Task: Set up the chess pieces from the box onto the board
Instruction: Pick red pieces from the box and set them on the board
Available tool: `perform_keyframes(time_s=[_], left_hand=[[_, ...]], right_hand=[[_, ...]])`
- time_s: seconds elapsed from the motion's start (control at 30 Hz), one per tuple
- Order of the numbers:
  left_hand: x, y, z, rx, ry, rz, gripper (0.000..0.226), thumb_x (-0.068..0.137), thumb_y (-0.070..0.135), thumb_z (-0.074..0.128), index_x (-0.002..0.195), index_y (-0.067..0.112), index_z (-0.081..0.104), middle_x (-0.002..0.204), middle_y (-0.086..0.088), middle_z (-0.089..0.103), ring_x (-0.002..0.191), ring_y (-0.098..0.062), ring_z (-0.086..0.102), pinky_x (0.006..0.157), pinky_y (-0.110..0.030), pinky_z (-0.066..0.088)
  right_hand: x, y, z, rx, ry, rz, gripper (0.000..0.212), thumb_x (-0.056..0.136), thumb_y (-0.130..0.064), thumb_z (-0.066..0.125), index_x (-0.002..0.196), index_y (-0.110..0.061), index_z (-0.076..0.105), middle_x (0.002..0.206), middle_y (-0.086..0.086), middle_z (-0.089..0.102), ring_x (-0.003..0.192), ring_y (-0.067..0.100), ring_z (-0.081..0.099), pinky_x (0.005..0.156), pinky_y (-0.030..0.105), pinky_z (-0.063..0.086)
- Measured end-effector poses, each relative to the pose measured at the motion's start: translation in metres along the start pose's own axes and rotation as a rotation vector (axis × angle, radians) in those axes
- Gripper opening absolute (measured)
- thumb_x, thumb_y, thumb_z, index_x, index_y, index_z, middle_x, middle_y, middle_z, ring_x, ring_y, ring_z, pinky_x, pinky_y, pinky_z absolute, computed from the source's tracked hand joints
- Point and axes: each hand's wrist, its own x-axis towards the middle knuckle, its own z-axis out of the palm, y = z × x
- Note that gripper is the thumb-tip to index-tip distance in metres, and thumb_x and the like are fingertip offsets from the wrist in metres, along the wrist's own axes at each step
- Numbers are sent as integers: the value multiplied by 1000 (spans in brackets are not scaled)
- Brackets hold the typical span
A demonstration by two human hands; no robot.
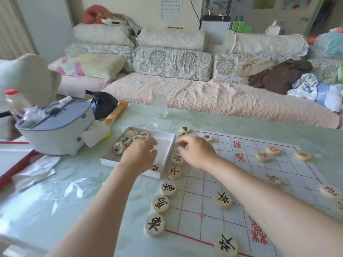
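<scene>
Reaches forward with both bare arms, side by side. Has the left hand (141,154) palm down, fingers bent down. Has the right hand (196,152) curled too, fingertips (182,143) pointing left. Cannot tell if either grips anything.

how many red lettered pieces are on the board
6 red pieces: a pair and one at the far corner, one nearer, two at the frame's right edge, the last cut off. Others may lie out of view.

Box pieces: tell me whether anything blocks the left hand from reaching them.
Nothing visible does. The left hand hovers over the open white box, its fingertips next to the pieces piled in the box's far left corner.
</scene>
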Motion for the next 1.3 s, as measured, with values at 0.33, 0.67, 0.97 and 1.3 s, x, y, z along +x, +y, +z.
perform_keyframes(time_s=[0.33, 0.67, 0.97, 1.3], left_hand=[[4, -80, -15, 151, 166, -129, 38, 91, 18, 48, 128, 24, 56, 122, -4, 52, 115, -28, 45, 92, -37, 43], [11, -98, -17, 113, 98, -99, 42, 86, 14, 50, 125, 27, 58, 118, -1, 58, 116, -26, 46, 91, -36, 41], [17, -98, -17, 74, 57, -96, 43, 87, 15, 50, 126, 32, 57, 117, 0, 58, 116, -25, 47, 91, -35, 40], [20, -87, -21, -273, 111, -193, 40, 95, 24, 48, 135, 25, 47, 119, -4, 56, 113, -25, 53, 90, -35, 46]], right_hand=[[73, -80, 60, -132, -144, -121, 42, 92, -26, 57, 134, -25, 56, 135, 0, 54, 123, 22, 54, 100, 35, 45], [113, -78, 85, -353, -235, -110, 61, 91, -12, 49, 149, -28, 37, 150, 2, 44, 134, 26, 47, 106, 33, 40], [120, -80, 85, -550, -329, -123, 49, 89, -17, 46, 133, -38, 48, 113, 6, 36, 113, 37, 52, 96, 43, 45], [101, -67, 65, -177, -137, -83, 47, 92, -34, 60, 135, -17, 50, 133, 7, 48, 119, 26, 53, 100, 32, 41]])
